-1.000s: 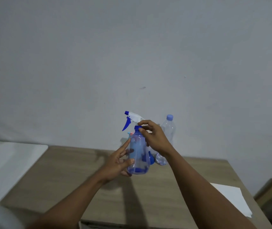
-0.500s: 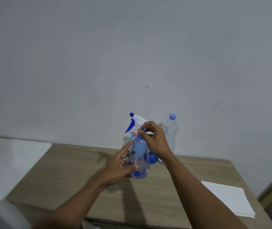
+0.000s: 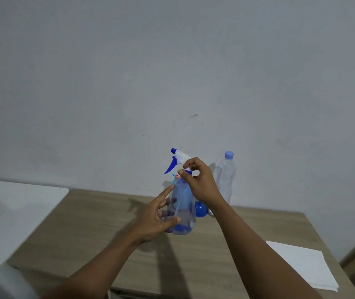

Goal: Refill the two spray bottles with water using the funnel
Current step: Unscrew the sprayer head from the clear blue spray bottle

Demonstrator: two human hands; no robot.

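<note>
**Blue-tinted spray bottle gripped in both hands over a wooden table**

A person's left hand (image 3: pixel 154 221) is holding the see-through blue spray bottle (image 3: pixel 182 203) low on its body. The thumb is pressing the front near the base, the forefinger is stretching up the side, and the other fingers are showing through the plastic from behind. The right hand (image 3: pixel 202 186) is pinching the blue collar at the bottle's neck between thumb and curled forefinger. Just above that grip is the white spray head (image 3: pixel 180 157), its blue trigger and nozzle pointing toward ten o'clock. The bottle is staying upright over the middle of the wooden table (image 3: pixel 99 223); whether its base is touching the tabletop cannot be told.

Taking the held bottle as the centre of the dial, a second spray bottle (image 3: pixel 175 175) is peeking out just behind it at eleven o'clock, only its pale blue and pink top showing. A clear water bottle (image 3: pixel 226 180) with a blue cap is standing at two o'clock against the grey wall (image 3: pixel 172 72). A round blue object (image 3: pixel 201 209) is sitting at three o'clock, just beside the held bottle and partly hidden by the right wrist; what it is cannot be made out. A white sheet (image 3: pixel 301 264) is lying at four o'clock near the table's right edge. A white surface (image 3: pixel 14 212) is adjoining the table at nine o'clock.
</note>
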